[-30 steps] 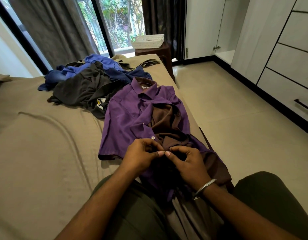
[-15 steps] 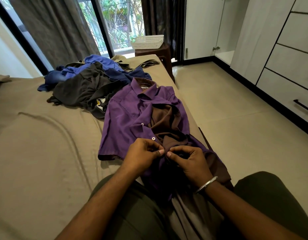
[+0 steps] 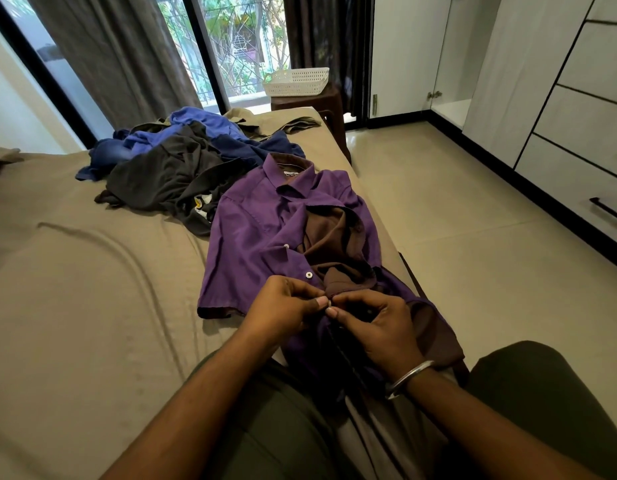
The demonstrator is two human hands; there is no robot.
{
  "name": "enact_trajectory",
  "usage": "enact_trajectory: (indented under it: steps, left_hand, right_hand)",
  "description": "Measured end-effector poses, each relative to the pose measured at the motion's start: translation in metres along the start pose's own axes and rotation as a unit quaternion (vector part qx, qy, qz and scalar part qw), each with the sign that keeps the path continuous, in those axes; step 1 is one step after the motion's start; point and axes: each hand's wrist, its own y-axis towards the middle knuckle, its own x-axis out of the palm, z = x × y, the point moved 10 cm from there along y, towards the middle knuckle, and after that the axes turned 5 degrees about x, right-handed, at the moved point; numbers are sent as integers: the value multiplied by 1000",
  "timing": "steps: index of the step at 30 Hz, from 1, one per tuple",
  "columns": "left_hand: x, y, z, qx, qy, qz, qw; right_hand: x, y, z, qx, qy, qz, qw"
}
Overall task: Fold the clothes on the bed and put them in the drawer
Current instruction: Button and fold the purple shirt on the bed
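One purple shirt (image 3: 262,233) lies spread on the bed (image 3: 75,289) at the centre of the frame, collar toward the window, its front partly open over a brown lining. Two white buttons show on its placket. The left hand (image 3: 283,306) and the right hand (image 3: 376,323) meet at the shirt's front edge in the lower middle, fingertips touching, each pinching the fabric. One metal bangle (image 3: 407,377) circles the right wrist. One heap of unfolded clothes (image 3: 182,168), blue and dark grey, sits in the upper left. One white basket (image 3: 296,81) rests on a brown stool (image 3: 314,105) at top centre. Drawers (image 3: 584,161) with one visible handle line the right edge.
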Motion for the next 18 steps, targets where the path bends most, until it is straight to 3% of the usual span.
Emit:
enact_trajectory:
  steps: [5, 18]
  left_hand:
    - [-1, 0, -1, -11, 49, -1, 999]
    - [3, -3, -11, -60, 24, -27, 998]
  right_hand:
    - [2, 1, 6, 27, 21, -10, 999]
    - [6, 2, 7, 45, 32, -38, 998]
